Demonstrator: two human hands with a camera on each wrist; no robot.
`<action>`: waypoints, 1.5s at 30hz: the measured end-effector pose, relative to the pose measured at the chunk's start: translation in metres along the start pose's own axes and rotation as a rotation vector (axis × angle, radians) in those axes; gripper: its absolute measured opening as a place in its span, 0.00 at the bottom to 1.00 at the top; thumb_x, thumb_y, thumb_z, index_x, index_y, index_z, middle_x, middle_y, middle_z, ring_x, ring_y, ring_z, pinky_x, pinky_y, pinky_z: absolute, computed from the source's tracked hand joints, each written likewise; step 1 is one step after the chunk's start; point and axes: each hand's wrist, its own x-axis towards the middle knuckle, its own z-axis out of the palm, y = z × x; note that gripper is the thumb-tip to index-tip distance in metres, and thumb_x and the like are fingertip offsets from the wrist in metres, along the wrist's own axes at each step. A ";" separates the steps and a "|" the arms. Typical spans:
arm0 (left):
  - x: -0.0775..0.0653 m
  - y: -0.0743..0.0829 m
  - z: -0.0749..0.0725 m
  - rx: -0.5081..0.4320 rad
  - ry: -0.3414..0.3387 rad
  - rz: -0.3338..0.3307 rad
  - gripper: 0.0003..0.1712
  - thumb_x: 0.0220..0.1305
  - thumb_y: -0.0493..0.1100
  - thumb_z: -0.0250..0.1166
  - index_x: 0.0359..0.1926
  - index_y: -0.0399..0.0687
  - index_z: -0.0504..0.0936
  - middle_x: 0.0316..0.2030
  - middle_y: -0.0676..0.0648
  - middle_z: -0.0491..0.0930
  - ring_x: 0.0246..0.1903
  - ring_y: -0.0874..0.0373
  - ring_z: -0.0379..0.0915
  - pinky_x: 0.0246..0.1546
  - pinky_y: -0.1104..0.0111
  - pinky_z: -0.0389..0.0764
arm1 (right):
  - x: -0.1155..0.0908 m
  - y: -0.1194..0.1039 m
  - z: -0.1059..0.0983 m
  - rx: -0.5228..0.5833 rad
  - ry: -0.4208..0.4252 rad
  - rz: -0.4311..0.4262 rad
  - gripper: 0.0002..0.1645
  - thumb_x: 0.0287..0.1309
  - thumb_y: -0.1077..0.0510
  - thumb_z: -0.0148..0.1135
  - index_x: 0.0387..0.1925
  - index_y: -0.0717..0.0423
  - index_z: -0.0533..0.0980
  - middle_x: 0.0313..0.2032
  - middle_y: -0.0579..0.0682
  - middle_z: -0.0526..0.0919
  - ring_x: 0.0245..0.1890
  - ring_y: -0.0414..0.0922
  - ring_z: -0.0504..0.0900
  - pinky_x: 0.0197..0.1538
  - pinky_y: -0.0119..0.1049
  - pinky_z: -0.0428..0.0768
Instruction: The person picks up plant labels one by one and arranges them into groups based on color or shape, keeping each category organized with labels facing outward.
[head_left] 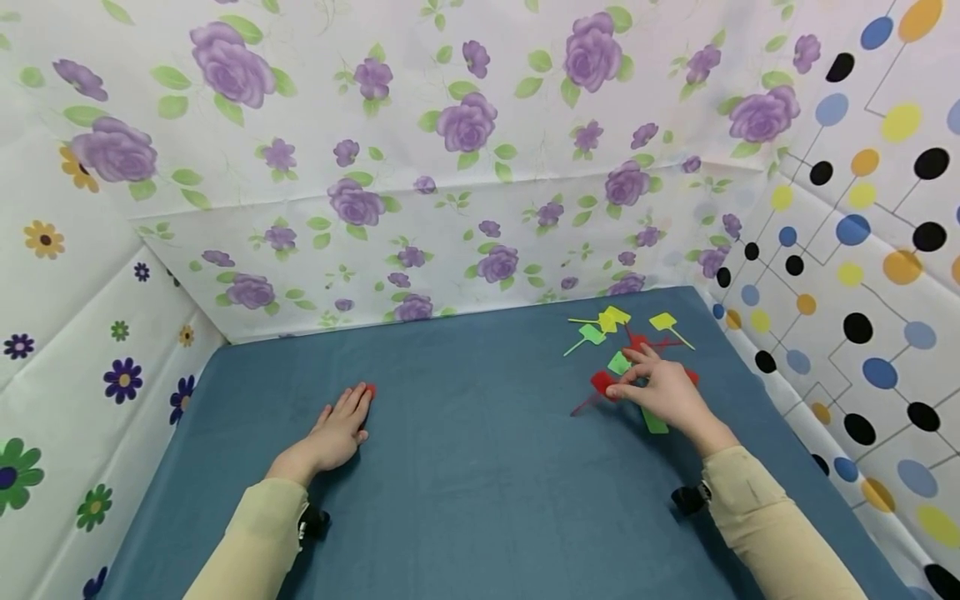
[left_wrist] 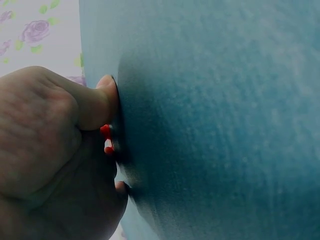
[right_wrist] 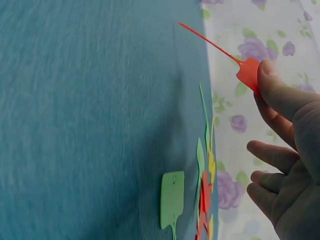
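My right hand [head_left: 666,393] pinches a red plastic tag [head_left: 602,382] by its flat end, between thumb and forefinger. Its thin tail points down and left, and in the right wrist view the tag [right_wrist: 248,74] is held above the cloth. Beneath and around that hand lie several loose tags, among them a green tag [right_wrist: 172,200]. Over on the left, my left hand [head_left: 333,435] rests on the cloth with its fingers extended. A small red piece [head_left: 371,389] shows at its fingertips; the rest is hidden under the hand.
Yellow tags [head_left: 613,318], another yellow tag [head_left: 663,321] and a green tag [head_left: 592,334] lie at the back right of the blue cloth [head_left: 465,467]. Patterned sheets enclose the back and both sides: a purple-flowered sheet [head_left: 450,225] stands behind.
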 end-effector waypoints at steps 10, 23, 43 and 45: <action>-0.003 0.003 -0.002 -0.009 0.001 -0.002 0.41 0.76 0.41 0.53 0.79 0.37 0.41 0.78 0.38 0.35 0.76 0.40 0.27 0.70 0.39 0.34 | 0.005 -0.004 0.013 0.034 0.012 -0.058 0.12 0.63 0.40 0.64 0.35 0.41 0.81 0.68 0.57 0.70 0.75 0.60 0.52 0.40 0.53 0.81; -0.002 0.000 -0.002 -0.041 -0.022 -0.011 0.40 0.77 0.42 0.51 0.79 0.39 0.40 0.79 0.40 0.33 0.76 0.42 0.23 0.70 0.39 0.32 | 0.019 -0.025 0.035 0.109 -0.027 -0.059 0.15 0.66 0.40 0.62 0.37 0.45 0.80 0.70 0.55 0.68 0.76 0.59 0.50 0.47 0.53 0.75; -0.001 0.001 -0.004 -0.037 -0.036 -0.029 0.40 0.78 0.43 0.51 0.79 0.40 0.39 0.79 0.41 0.32 0.77 0.43 0.23 0.71 0.41 0.31 | 0.042 -0.073 0.066 0.238 -0.051 -0.121 0.18 0.76 0.46 0.50 0.41 0.57 0.74 0.68 0.57 0.71 0.75 0.57 0.52 0.58 0.55 0.68; -0.001 0.000 -0.003 -0.040 -0.032 -0.026 0.40 0.77 0.43 0.51 0.79 0.40 0.39 0.79 0.41 0.32 0.77 0.43 0.23 0.71 0.41 0.31 | 0.044 -0.077 0.069 0.241 -0.052 -0.125 0.19 0.76 0.47 0.50 0.41 0.59 0.74 0.68 0.57 0.71 0.76 0.55 0.52 0.58 0.54 0.68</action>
